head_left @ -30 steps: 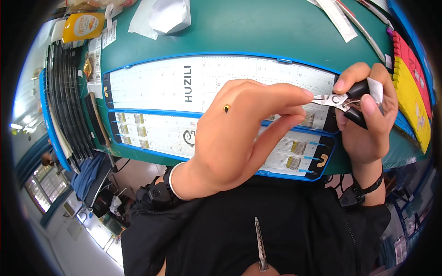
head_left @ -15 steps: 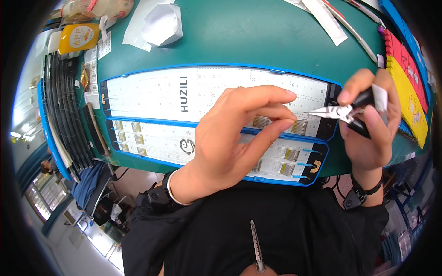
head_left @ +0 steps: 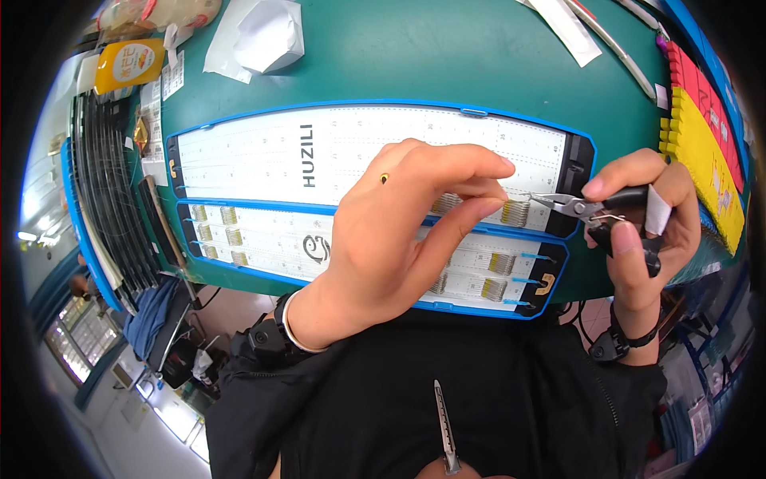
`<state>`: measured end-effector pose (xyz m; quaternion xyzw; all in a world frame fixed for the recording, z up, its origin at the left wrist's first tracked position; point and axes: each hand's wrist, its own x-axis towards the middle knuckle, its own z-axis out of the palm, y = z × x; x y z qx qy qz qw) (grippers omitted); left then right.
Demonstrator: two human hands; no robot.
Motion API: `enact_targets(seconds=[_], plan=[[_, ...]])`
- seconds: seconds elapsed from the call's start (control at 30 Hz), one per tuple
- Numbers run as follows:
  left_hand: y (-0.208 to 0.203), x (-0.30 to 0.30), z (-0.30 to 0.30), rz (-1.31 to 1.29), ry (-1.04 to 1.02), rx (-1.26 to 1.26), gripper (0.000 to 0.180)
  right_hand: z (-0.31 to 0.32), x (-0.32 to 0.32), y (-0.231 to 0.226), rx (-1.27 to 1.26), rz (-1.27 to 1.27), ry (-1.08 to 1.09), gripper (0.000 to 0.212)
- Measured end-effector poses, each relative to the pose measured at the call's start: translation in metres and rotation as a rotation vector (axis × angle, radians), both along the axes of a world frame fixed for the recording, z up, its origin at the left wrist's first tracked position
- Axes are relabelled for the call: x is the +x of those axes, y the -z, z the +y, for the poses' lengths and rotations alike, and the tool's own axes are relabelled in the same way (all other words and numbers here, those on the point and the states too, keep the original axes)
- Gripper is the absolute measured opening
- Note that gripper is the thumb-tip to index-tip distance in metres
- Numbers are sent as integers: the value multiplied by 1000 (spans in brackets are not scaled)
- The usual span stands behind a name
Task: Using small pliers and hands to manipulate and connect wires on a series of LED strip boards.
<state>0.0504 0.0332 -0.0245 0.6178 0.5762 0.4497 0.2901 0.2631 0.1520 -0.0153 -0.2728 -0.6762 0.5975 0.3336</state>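
Note:
My right hand is wrapped round small pliers with black handles and a white wrap on one grip. Their pointed silver jaws reach left toward my left fingertips. My left hand is closed in a thumb-and-finger pinch just beside the plier tips. Whatever is in that pinch is too small to make out. Both hands hover over an open blue-edged case with white, ruled inner panels. Rows of small metal hooks sit in its near half; my left hand covers part of the case.
Crumpled white paper and an orange-yellow bottle lie at the far left, near a stack of dark strips. Red and yellow foam blocks stand on the right. A white strip and pens lie at the far right.
The plier handles have swung lower and spread a little in my right hand, so the jaws now tilt downward to the right. My left hand keeps its pinch. The view has shifted slightly.

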Motion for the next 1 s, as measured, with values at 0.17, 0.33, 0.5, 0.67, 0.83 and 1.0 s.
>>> enact_targets(seconds=[0.17, 0.33, 0.5, 0.67, 0.83, 1.0], plan=[[-2, -1, -1, 69, 15, -4, 36, 2, 7, -6, 62, -83, -52, 32], [-16, -8, -2, 481, 119, -54, 48, 2, 15, 0, 90, -147, -110, 34], [-11, -9, -11, 788, 246, -211, 72, 1, 19, 10, 22, -147, -101, 36], [-5, -7, -12, 856, 251, -196, 81, 3, 23, 12, 62, -184, -73, 36], [-4, -7, -11, 909, 251, -217, 76, 3, 22, 11, 139, -227, -81, 31], [-3, -3, -12, 919, 241, -238, 75, 5, 22, 11, 210, -228, -100, 23]])
